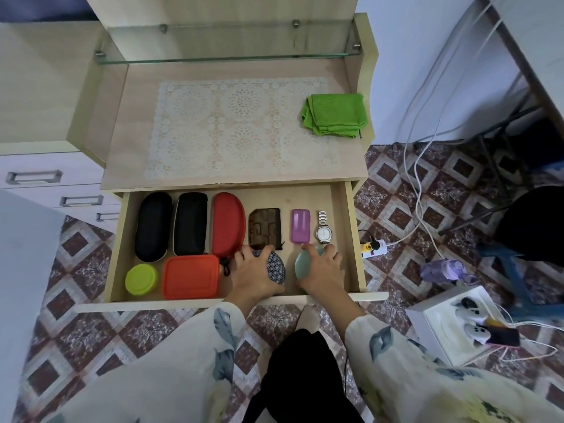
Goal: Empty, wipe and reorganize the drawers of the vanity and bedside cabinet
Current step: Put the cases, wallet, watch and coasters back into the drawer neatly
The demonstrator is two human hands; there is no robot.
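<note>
Patterned compact (276, 267) under left hand (251, 276)

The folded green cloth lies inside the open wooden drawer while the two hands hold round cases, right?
Not quite. The head view shows the folded green cloth on the cabinet top, not inside the open wooden drawer. The rest holds: the left hand grips a navy patterned round case, the right hand a pale green round case.

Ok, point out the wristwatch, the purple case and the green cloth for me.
wristwatch (323, 234): head view, on its round dial.
purple case (300, 225): head view, on the middle of its top face.
green cloth (335, 115): head view, on the centre of its folded top layer.
</note>
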